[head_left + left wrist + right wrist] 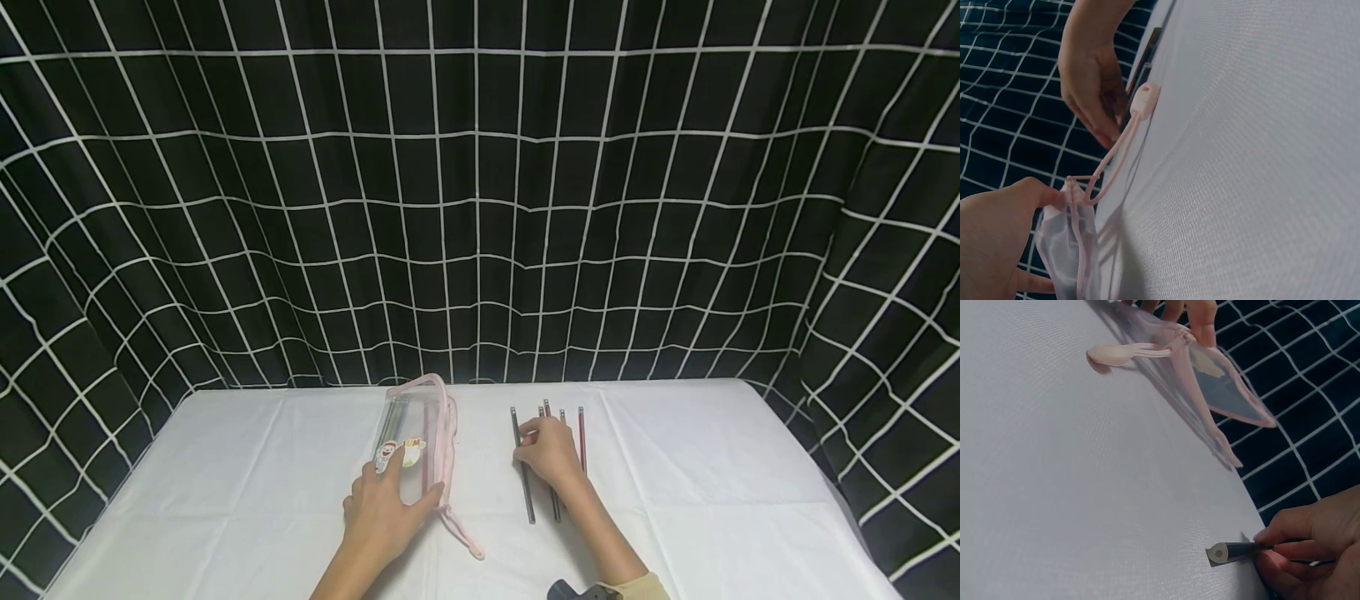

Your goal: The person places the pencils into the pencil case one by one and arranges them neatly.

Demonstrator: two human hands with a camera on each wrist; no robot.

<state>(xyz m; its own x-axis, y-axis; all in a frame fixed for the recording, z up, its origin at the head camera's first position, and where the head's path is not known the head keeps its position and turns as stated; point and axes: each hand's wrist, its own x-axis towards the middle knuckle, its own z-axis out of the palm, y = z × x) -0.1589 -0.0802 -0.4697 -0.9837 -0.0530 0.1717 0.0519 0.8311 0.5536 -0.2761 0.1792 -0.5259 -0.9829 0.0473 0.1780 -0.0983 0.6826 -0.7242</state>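
Observation:
A see-through pencil pouch (408, 487) with pink trim lies left of centre, several pencils showing inside it. My left hand (382, 508) holds it, thumb at the pink zipped edge and fingers across the clear face with cartoon stickers. To the right, my right hand (552, 452) pinches a dark pencil (1238, 551) between thumb and fingers, its flat end toward the right wrist camera. Under and beside this hand lie more pencils, among them a red pencil (582, 433) and a dark pencil (556, 507); the hand partly hides them.
A pink strap (462, 533) trails from the pouch's near end onto the white cloth-covered table (712, 500). A black curtain (480, 208) with a white grid hangs behind the table and around its sides.

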